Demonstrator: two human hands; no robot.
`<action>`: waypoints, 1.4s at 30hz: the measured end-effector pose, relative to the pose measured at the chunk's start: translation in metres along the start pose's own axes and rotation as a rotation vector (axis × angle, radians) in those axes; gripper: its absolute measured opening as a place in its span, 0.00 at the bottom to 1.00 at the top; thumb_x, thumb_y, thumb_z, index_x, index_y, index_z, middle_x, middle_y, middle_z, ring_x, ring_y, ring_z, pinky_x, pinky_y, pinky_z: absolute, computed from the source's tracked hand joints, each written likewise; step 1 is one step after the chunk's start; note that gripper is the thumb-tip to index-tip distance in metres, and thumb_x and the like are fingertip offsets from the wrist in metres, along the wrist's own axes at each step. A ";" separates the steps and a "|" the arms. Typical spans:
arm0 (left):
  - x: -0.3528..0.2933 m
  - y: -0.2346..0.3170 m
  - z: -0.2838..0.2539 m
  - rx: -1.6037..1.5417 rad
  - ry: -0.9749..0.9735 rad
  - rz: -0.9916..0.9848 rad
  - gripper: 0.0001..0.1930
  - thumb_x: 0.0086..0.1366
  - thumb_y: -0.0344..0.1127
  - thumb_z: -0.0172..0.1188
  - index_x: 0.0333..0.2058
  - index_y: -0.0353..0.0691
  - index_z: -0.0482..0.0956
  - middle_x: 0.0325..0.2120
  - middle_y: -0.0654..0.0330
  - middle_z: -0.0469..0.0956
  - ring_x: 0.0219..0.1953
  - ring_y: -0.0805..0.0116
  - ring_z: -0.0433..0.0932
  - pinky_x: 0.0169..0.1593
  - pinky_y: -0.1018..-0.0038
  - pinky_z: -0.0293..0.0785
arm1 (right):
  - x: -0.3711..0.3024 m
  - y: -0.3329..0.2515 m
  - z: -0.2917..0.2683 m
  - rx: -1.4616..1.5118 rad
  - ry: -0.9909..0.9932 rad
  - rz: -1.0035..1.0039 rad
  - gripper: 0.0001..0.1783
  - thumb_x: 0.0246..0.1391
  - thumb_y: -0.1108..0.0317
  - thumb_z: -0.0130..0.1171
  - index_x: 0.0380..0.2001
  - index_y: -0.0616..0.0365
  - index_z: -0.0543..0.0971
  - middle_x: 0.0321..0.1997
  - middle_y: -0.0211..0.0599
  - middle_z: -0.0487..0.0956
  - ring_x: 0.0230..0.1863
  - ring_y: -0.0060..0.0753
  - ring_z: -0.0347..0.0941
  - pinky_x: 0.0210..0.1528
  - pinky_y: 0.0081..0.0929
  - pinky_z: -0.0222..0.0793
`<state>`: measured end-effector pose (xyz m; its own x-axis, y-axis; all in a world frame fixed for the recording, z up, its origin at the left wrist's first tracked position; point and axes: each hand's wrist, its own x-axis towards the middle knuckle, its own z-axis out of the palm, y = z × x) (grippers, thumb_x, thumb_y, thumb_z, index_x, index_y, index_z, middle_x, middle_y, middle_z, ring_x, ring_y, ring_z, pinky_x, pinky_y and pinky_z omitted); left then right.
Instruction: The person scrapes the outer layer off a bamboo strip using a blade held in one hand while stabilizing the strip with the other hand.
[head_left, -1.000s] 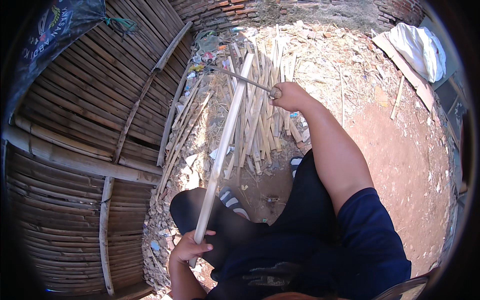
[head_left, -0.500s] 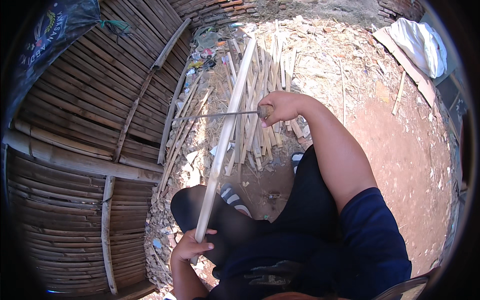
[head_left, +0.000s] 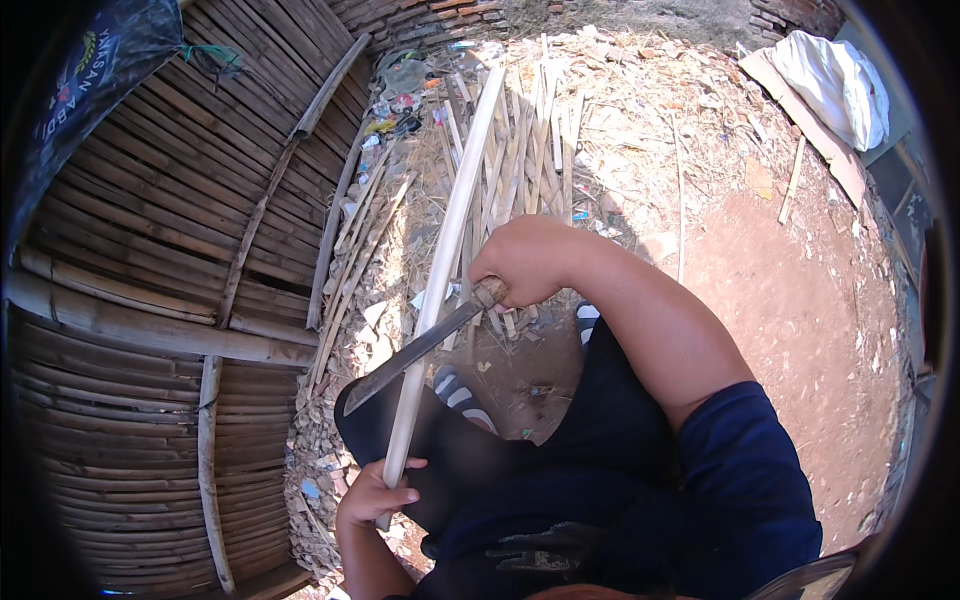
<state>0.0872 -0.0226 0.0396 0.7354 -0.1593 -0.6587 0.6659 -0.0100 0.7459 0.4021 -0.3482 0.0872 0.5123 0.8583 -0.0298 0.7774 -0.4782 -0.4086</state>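
Observation:
My left hand is closed round the near end of a long pale bamboo strip, which slants away from me over my left knee toward the far pile. My right hand grips the wooden handle of a machete. Its dark blade crosses the strip about midway along, pointing left and toward me, with the tip over my left knee. Whether the edge touches the strip or cuts into it, I cannot tell.
Several split bamboo strips lie piled on the littered ground ahead. A woven bamboo wall stands close on the left. A white sack lies at the far right, and a brick wall runs along the back.
My right hand has drawn the machete toward me along the strip, and the blade has turned from nearly level to slanting, its broad side now showing. My left hand has stayed in place.

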 end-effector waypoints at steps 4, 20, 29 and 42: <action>-0.003 0.002 0.001 0.004 0.025 -0.009 0.28 0.56 0.22 0.71 0.56 0.30 0.75 0.15 0.71 0.68 0.14 0.82 0.64 0.20 0.80 0.60 | 0.003 0.059 -0.018 0.175 0.097 0.244 0.23 0.47 0.57 0.70 0.46 0.54 0.83 0.43 0.48 0.83 0.47 0.51 0.80 0.49 0.45 0.75; -0.003 -0.005 -0.005 -0.052 -0.036 0.037 0.30 0.56 0.20 0.69 0.59 0.32 0.73 0.15 0.70 0.68 0.14 0.82 0.65 0.20 0.81 0.60 | 0.013 -0.001 0.004 -0.116 0.113 -0.026 0.11 0.43 0.65 0.64 0.34 0.51 0.82 0.29 0.45 0.81 0.38 0.54 0.80 0.39 0.49 0.73; -0.001 0.007 0.001 -0.022 0.031 0.008 0.30 0.53 0.20 0.70 0.57 0.31 0.74 0.15 0.68 0.69 0.14 0.80 0.64 0.20 0.79 0.58 | 0.010 0.095 0.002 0.233 0.372 0.514 0.23 0.50 0.56 0.68 0.45 0.59 0.82 0.42 0.54 0.83 0.46 0.54 0.80 0.50 0.45 0.75; -0.001 0.004 0.003 0.019 0.043 -0.008 0.29 0.55 0.20 0.70 0.56 0.31 0.74 0.14 0.71 0.67 0.14 0.82 0.64 0.20 0.80 0.58 | 0.018 0.063 0.003 0.213 0.116 0.225 0.22 0.46 0.54 0.70 0.41 0.57 0.84 0.40 0.50 0.84 0.45 0.53 0.80 0.49 0.46 0.74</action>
<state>0.0887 -0.0256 0.0435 0.7353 -0.1162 -0.6677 0.6694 -0.0297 0.7423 0.4586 -0.3626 0.0580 0.7104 0.7026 -0.0418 0.5525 -0.5934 -0.5853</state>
